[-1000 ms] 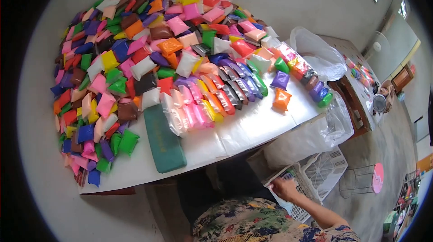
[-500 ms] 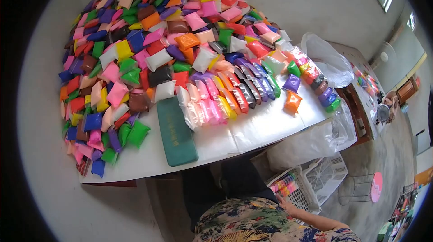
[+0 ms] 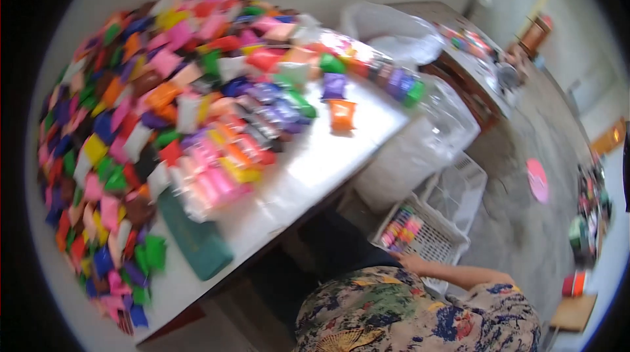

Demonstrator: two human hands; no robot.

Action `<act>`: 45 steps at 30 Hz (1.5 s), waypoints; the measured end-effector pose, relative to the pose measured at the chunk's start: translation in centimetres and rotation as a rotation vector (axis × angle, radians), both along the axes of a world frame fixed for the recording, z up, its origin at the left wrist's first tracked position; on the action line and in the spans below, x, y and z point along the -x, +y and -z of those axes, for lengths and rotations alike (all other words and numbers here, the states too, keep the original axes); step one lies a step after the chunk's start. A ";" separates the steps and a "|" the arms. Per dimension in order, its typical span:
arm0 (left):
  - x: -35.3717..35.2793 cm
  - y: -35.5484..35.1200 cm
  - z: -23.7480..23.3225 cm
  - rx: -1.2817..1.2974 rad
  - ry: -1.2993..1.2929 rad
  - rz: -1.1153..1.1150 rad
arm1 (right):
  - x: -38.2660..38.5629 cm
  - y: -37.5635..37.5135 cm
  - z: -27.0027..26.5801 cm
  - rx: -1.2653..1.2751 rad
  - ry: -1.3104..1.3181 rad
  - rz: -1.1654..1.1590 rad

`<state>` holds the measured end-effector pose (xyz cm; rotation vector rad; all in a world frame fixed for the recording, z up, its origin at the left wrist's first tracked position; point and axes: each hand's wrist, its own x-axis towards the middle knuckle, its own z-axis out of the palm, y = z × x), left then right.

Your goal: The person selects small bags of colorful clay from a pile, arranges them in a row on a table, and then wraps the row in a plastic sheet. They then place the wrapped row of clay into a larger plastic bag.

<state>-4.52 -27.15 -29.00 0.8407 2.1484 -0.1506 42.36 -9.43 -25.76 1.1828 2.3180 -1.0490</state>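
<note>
My right hand [image 3: 411, 263] is low at my right side, against the near edge of a white plastic basket [image 3: 441, 239]. Inside this basket, close to the hand, lie several colourful small packets [image 3: 401, 227]. The fingers are blurred and partly hidden, so whether they hold anything does not show. My left hand is out of view. On the table, a big heap of soft coloured packets [image 3: 98, 148] spreads over the left and back. Rows of packets [image 3: 223, 161] lie in front of it beside a green case [image 3: 193, 237]. An orange packet [image 3: 342, 115] and a purple packet [image 3: 334, 86] lie apart.
A clear plastic bag [image 3: 420, 148] hangs by the table's right edge, above the basket. Another clear bag [image 3: 394, 33] stands at the back. A second table [image 3: 459, 83] holds small coloured things. A pink-topped stool [image 3: 537, 180] stands on the floor to the right.
My view has turned to the right, so the table has shifted left and tilted. My right arm stays down by the basket. The packets on the table look unmoved.
</note>
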 end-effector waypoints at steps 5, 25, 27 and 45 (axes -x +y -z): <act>1.6 2.0 -0.1 -0.015 0.030 0.117 | 4.1 4.0 -9.6 -0.464 0.202 0.285; 2.6 2.3 -0.8 0.012 0.086 0.232 | -9.2 35.2 -13.6 -0.727 -0.070 0.593; 2.9 2.2 -0.8 0.014 0.090 0.239 | -9.9 35.4 -12.2 -0.722 -0.128 0.626; 9.8 8.3 -6.0 -0.437 0.363 0.631 | -14.3 27.0 -25.0 -1.560 0.269 1.329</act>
